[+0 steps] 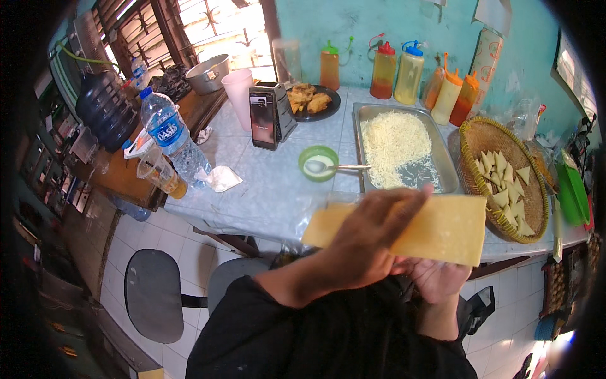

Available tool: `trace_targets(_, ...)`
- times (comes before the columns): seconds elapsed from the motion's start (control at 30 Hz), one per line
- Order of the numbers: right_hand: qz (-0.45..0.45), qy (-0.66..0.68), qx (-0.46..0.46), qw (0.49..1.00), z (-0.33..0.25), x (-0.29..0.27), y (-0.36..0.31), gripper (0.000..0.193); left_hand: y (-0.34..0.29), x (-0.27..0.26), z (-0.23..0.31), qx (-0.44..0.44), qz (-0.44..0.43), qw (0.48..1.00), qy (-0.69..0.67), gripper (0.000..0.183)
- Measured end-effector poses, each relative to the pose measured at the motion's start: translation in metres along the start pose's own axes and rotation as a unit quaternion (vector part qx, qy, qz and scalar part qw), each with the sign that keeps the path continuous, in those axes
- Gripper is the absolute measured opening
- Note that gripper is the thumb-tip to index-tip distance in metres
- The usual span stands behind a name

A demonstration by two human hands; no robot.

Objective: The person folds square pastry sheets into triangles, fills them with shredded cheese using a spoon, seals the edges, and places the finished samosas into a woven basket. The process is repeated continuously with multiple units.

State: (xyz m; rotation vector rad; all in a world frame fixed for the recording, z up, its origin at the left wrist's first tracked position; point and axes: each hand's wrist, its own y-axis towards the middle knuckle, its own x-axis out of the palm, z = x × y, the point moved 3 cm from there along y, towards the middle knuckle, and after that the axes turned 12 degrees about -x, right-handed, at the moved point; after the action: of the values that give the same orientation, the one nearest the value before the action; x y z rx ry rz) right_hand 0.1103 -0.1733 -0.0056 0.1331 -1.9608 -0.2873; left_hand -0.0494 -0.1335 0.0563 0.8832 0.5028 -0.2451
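Note:
A pale yellow rectangular dough sheet (pixel 445 230) is held up over the table's near edge. My right hand (pixel 439 278) supports it from below with the palm turned up; the sheet hides some of its fingers. Across the top of the sheet reaches my left hand (pixel 369 237), its fingers stretched out and slightly blurred. Just beyond them is a metal tray (pixel 449 174) with a heap of white shreds (pixel 398 142). Left of the tray, a small green bowl (pixel 309 175) contains white liquid, and a spoon (pixel 350 167) rests in it.
A woven basket (pixel 470 136) with folded dough triangles stands at right. Sauce bottles (pixel 382 72) line the wall near a black plate (pixel 333 101) of fried food. A phone (pixel 262 120), pink cup (pixel 238 95) and water bottle (pixel 167 129) stand left. A chair (pixel 153 294) is below.

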Motion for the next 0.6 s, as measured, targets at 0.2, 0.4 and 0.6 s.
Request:
trace_targets(0.2, 0.021, -0.067, -0.046, 0.996, -0.050, -0.034, -0.019, 0.056, -0.017, 0.060, -0.005, -0.027, -0.054, 0.998, 0.010, 0.063)
trace_targets(0.4, 0.066, -0.135, -0.140, 0.979, -0.059, -0.018, -0.031, 0.061, -0.015, 0.111, -0.006, 0.022, 0.001, 0.998, -0.051, 0.058)
trace_targets(0.6, 0.097, -0.182, -0.185, 0.961, -0.095, -0.045, -0.047, 0.051, -0.017, 0.125, 0.026, 0.020, -0.079, 0.994, -0.074, 0.066)
